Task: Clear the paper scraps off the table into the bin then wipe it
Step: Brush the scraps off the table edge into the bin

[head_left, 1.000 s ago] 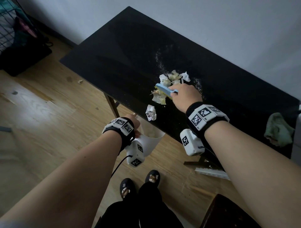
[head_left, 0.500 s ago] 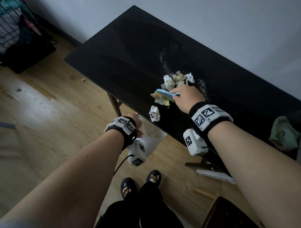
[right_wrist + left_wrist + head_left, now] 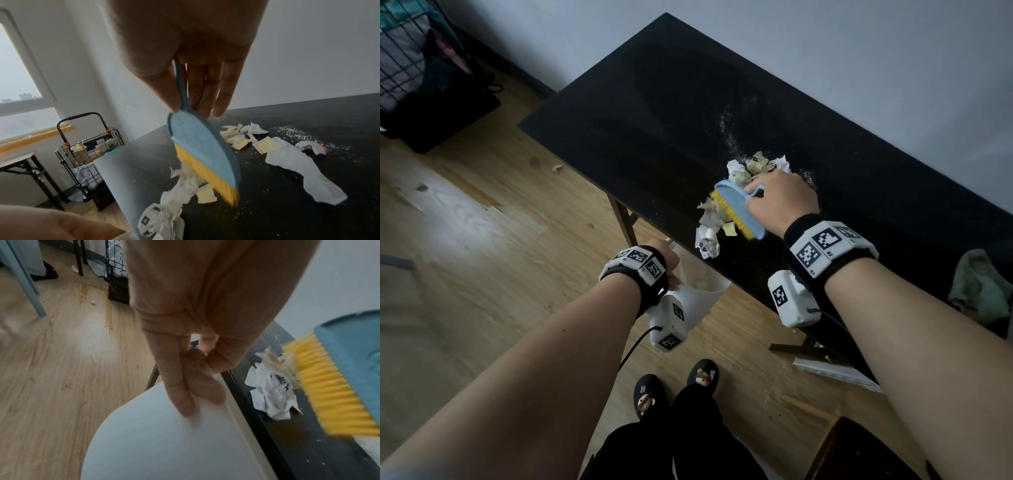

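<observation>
Seemingly right hand (image 3: pixel 780 202) round brush (image 3: pixel 739 214)

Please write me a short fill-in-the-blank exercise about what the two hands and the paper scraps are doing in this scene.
1. The right hand grips a blue brush whose bristles are ____ in colour.
2. The left hand holds the white bin just below the ____ of the black table.
3. The crumpled paper scraps lie on the ____.
4. A green cloth lies on the table to the ____ of the right hand.

Missing words: yellow; edge; table; right
</observation>
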Demonstrator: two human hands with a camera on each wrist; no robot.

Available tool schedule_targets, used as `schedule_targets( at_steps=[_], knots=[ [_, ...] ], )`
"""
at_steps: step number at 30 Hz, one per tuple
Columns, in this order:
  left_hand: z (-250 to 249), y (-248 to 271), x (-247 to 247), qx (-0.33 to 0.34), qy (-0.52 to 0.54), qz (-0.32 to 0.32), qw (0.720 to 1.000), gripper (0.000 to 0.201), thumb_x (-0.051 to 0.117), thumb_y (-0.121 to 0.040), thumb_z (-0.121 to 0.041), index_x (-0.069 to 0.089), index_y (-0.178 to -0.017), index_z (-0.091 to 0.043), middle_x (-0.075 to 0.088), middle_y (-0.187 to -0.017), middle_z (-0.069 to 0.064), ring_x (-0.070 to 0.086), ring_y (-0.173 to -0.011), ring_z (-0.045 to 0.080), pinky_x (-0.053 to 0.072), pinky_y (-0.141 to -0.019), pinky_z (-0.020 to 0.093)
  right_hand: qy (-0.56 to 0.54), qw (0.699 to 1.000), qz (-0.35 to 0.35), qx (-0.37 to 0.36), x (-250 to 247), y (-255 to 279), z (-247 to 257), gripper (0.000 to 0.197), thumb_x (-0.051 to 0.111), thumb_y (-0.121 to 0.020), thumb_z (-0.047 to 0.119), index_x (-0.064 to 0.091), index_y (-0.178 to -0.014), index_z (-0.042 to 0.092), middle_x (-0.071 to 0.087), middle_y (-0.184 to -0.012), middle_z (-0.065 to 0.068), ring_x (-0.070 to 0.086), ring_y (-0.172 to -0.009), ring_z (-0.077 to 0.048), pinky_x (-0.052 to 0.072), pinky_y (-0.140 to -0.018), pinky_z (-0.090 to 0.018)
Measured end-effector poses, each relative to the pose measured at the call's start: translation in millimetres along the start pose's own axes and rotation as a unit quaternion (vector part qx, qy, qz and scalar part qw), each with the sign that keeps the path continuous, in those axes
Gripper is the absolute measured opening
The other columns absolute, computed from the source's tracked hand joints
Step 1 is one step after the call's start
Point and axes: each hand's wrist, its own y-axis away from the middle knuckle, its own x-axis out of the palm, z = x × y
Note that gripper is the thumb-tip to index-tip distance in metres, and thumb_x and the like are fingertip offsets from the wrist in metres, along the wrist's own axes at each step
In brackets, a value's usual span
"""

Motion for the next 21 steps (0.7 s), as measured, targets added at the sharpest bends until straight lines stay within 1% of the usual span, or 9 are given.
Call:
schedule_targets(
  at_steps=[2, 4, 8, 10, 12, 14, 16, 19, 21],
  knots=[
    [1, 1, -1, -0.001, 0.003, -0.003, 1.0, 0.063, 0.028, -0.092, 0.004, 0.023, -0.15, -0.019, 0.059, -0.037, 0.016, 0.061, -0.034, 0.022, 0.055, -0.047, 0.036, -0.003, 1.0, 0.021, 0.009, 1, 0, 0, 0.028, 0.054, -0.083, 0.014, 0.074, -0.1, 0.025, 0.069, -0.111, -0.002, 0.063, -0.099, -0.026, 0.05, -0.076, -0.032],
    [0, 1, -1, -0.002, 0.009, -0.007, 1.0, 0.061, 0.028, -0.092, 0.004, 0.025, -0.149, -0.017, 0.057, -0.035, 0.015, 0.061, -0.036, 0.023, 0.053, -0.044, 0.034, -0.002, 1.0, 0.019, 0.012, -2, 0, 0, 0.03, 0.054, -0.082, 0.014, 0.074, -0.099, 0.026, 0.07, -0.108, -0.003, 0.063, -0.096, -0.026, 0.05, -0.073, -0.031],
    [-2, 1, 0, 0.0, 0.015, -0.008, 1.0, 0.06, 0.031, -0.091, 0.004, 0.027, -0.148, -0.015, 0.058, -0.036, 0.015, 0.063, -0.041, 0.023, 0.058, -0.056, 0.039, 0.008, 1.0, -0.02, 0.0, -7, -3, -2, 0.028, 0.053, -0.082, 0.014, 0.074, -0.099, 0.022, 0.072, -0.1, -0.005, 0.066, -0.09, -0.028, 0.056, -0.075, -0.037],
    [-2, 2, 0, -0.005, 0.02, -0.006, 1.0, 0.061, 0.03, -0.091, 0.004, 0.026, -0.148, -0.016, 0.059, -0.038, 0.015, 0.062, -0.039, 0.023, 0.057, -0.054, 0.039, 0.036, 0.999, 0.008, 0.002, -3, -3, -4, 0.028, 0.053, -0.088, 0.016, 0.073, -0.106, 0.024, 0.07, -0.103, -0.005, 0.064, -0.09, -0.028, 0.053, -0.075, -0.033],
    [-2, 2, 1, -0.01, 0.028, -0.005, 1.0, 0.06, 0.03, -0.091, 0.004, 0.028, -0.147, -0.016, 0.06, -0.039, 0.016, 0.063, -0.043, 0.025, 0.058, -0.058, 0.04, 0.059, 0.996, 0.06, 0.002, 5, 0, -4, 0.028, 0.052, -0.092, 0.018, 0.071, -0.11, 0.025, 0.069, -0.101, -0.007, 0.061, -0.084, -0.025, 0.049, -0.071, -0.031],
    [-2, 3, 1, -0.015, 0.039, -0.007, 0.999, 0.06, 0.03, -0.091, 0.003, 0.029, -0.147, -0.017, 0.059, -0.038, 0.016, 0.064, -0.046, 0.026, 0.058, -0.058, 0.041, 0.076, 0.993, 0.095, -0.013, 11, 3, -1, 0.027, 0.051, -0.091, 0.016, 0.072, -0.107, 0.024, 0.07, -0.096, -0.006, 0.061, -0.081, -0.024, 0.047, -0.067, -0.03],
    [-1, 1, 2, -0.016, 0.042, -0.007, 0.999, 0.059, 0.032, -0.091, 0.003, 0.032, -0.146, -0.018, 0.057, -0.035, 0.014, 0.067, -0.053, 0.027, 0.059, -0.064, 0.043, 0.088, 0.99, 0.105, -0.028, 12, 6, 4, 0.027, 0.051, -0.088, 0.015, 0.072, -0.103, 0.022, 0.07, -0.096, -0.007, 0.063, -0.085, -0.026, 0.047, -0.069, -0.029],
    [6, -11, 4, -0.011, 0.043, -0.01, 0.999, 0.054, 0.04, -0.084, 0.003, 0.046, -0.135, -0.014, 0.066, -0.047, 0.014, 0.072, -0.072, 0.031, 0.058, -0.077, 0.048, 0.081, 0.99, 0.107, -0.034, 9, 7, 9, 0.028, 0.05, -0.084, 0.015, 0.074, -0.099, 0.021, 0.07, -0.1, -0.007, 0.063, -0.09, -0.028, 0.046, -0.07, -0.028],
    [5, -7, 3, -0.005, 0.031, -0.014, 0.999, 0.04, 0.04, -0.082, 0.003, 0.052, -0.118, -0.009, 0.07, -0.058, 0.018, 0.073, -0.077, 0.032, 0.056, -0.082, 0.05, 0.076, 0.991, 0.107, -0.037, 9, 9, 11, 0.029, 0.049, -0.082, 0.015, 0.075, -0.096, 0.019, 0.071, -0.099, -0.007, 0.064, -0.089, -0.027, 0.049, -0.071, -0.03]
  ],
)
